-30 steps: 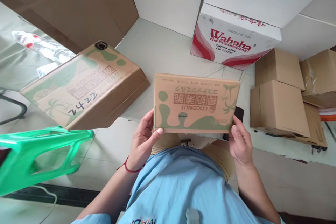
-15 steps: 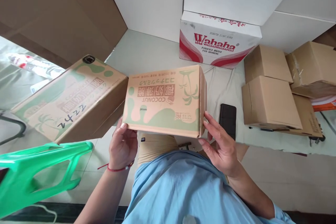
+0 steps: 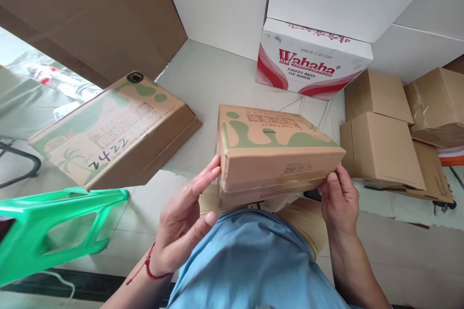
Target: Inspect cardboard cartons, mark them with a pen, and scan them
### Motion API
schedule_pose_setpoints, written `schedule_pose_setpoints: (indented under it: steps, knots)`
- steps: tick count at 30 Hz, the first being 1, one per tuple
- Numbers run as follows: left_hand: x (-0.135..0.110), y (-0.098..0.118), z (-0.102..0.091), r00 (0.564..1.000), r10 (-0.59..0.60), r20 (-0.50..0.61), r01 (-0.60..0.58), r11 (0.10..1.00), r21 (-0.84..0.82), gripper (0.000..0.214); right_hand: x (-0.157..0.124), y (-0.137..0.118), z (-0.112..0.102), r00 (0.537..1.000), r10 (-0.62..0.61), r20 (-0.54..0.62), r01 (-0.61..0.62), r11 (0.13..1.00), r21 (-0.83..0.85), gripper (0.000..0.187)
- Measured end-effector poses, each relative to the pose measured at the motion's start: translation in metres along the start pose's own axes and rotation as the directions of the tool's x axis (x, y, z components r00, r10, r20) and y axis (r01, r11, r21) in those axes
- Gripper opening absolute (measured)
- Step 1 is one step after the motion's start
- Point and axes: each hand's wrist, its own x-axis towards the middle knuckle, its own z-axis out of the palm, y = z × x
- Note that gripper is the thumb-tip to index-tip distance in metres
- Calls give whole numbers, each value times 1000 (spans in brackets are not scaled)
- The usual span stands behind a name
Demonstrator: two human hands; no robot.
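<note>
A coconut-milk cardboard box (image 3: 279, 169) with green splashes and brown lettering is tilted in front of my body, its long taped side toward me. My right hand (image 3: 339, 198) grips its near right corner, thumb on the front side and fingers around the end. At the other end, the fingertips of my left hand (image 3: 184, 222) rest against the left face, with the thumb spread away from the cardboard. To the left, a second matching box (image 3: 108, 135) with a handwritten mark sits at an angle, apart from the first.
Ahead on the cloth-covered table (image 3: 210, 72) stands a white and red Wahaha water carton (image 3: 311, 63). Several plain brown boxes (image 3: 384, 149) are stacked at the right. A green plastic stool (image 3: 65, 231) is at lower left. A large brown cardboard panel (image 3: 90, 14) rises behind the second box.
The held box has moved right and turned, showing its near side. My left hand has loosened from its bottom corner to the left face. The black phone is now mostly hidden behind it.
</note>
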Motion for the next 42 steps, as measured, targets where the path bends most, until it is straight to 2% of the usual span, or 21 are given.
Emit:
schedule_pose_setpoints:
  steps: [5, 7, 9, 11, 15, 18, 20, 22, 25, 28, 30, 33, 35, 37, 40, 42]
  knots:
    - [10, 21, 22, 974, 172, 149, -194, 969, 150, 70, 8, -7, 2, 996, 86, -6, -85, 991, 107, 45]
    - [12, 21, 30, 948, 262, 178, -297, 931, 212, 76, 9, -7, 0, 994, 107, 2, -106, 983, 152, 42]
    - [11, 17, 33, 933, 310, 185, -350, 903, 249, 78, 7, -6, -2, 993, 121, 10, -121, 973, 196, 36]
    - [7, 7, 31, 946, 294, 135, -319, 917, 238, 75, 5, -4, -3, 990, 134, 36, -139, 965, 221, 33]
    - [-3, -13, 19, 980, 192, -50, -185, 975, 127, 63, -6, 1, 2, 992, 98, 85, -112, 977, 181, 35]
    - [-4, -15, 5, 965, 185, -187, -167, 980, 109, 52, -18, 0, 11, 983, 107, 149, -126, 985, 122, 37]
    - [0, -6, -3, 936, 261, -235, -223, 959, 174, 48, -25, -1, 19, 961, 164, 224, -191, 976, 103, 37]
    - [6, 7, -7, 898, 405, -175, -341, 889, 305, 52, -31, -2, 30, 930, 227, 291, -264, 960, 95, 37]
    - [17, 28, -1, 815, 578, 45, -527, 706, 473, 68, -33, 5, 43, 879, 306, 366, -353, 933, 66, 41]
    - [24, 41, 19, 720, 627, 297, -671, 518, 530, 77, -30, 17, 46, 852, 355, 385, -387, 922, 7, 43]
    - [25, 43, 36, 658, 619, 429, -736, 407, 541, 65, -26, 22, 36, 843, 385, 375, -403, 915, -33, 45]
    - [26, 40, 57, 592, 604, 534, -792, 312, 525, 40, -20, 22, 5, 846, 440, 303, -423, 898, -123, 53]
    - [27, 38, 65, 564, 601, 567, -814, 286, 506, 36, -15, 18, -24, 885, 429, 181, -387, 894, -225, 56]
    - [29, 37, 70, 550, 601, 580, -824, 275, 496, 35, -9, 15, -56, 942, 334, 21, -306, 884, -354, 55]
    - [33, 39, 74, 538, 600, 593, -832, 266, 487, 34, 1, 16, -103, 973, 153, -172, -226, 770, -596, 52]
    - [36, 41, 77, 531, 590, 609, -840, 273, 468, 33, 8, 22, -129, 976, 84, -199, -208, 612, -763, 51]
